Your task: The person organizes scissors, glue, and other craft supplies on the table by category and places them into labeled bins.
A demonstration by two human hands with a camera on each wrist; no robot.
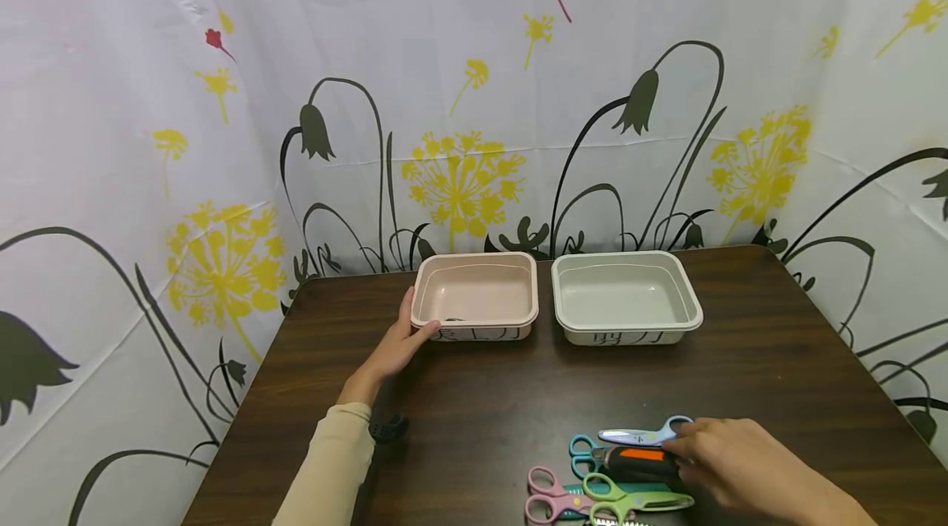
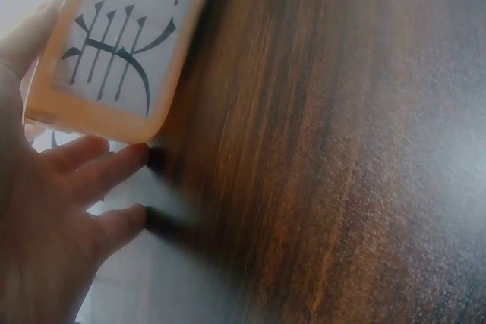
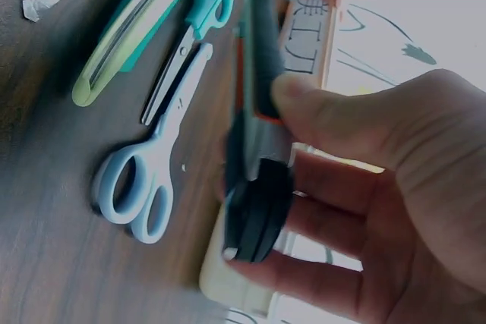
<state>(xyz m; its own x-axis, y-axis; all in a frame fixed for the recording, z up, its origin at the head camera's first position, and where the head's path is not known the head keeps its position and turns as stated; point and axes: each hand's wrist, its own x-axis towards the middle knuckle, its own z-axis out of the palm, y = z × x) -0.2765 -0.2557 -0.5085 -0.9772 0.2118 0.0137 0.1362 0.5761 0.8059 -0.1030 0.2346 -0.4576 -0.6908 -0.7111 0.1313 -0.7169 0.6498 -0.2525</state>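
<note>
With straight, spread fingers, my left hand [image 1: 396, 345] touches the left side and front corner of a pink plastic box [image 1: 474, 260]; its thumb lies at the front rim. The left wrist view shows the label on the box wall [image 2: 114, 55]. My right hand [image 1: 729, 460] holds a black utility knife [image 3: 258, 127] with orange trim between thumb and fingers, over the pile at the front. Beside it lie light-blue scissors [image 3: 152, 172], teal-handled scissors [image 1: 583, 453], pink-handled scissors [image 1: 546, 497] and a green-handled pair [image 1: 615, 495], partly overlapping.
To the right of the pink box stands a pale green box [image 1: 625, 258], also labelled in front. A small dark object shows at the pink box's inner front edge. Both stand near the far edge of the dark wooden table [image 1: 474, 394], before a flowered curtain [image 1: 474, 57].
</note>
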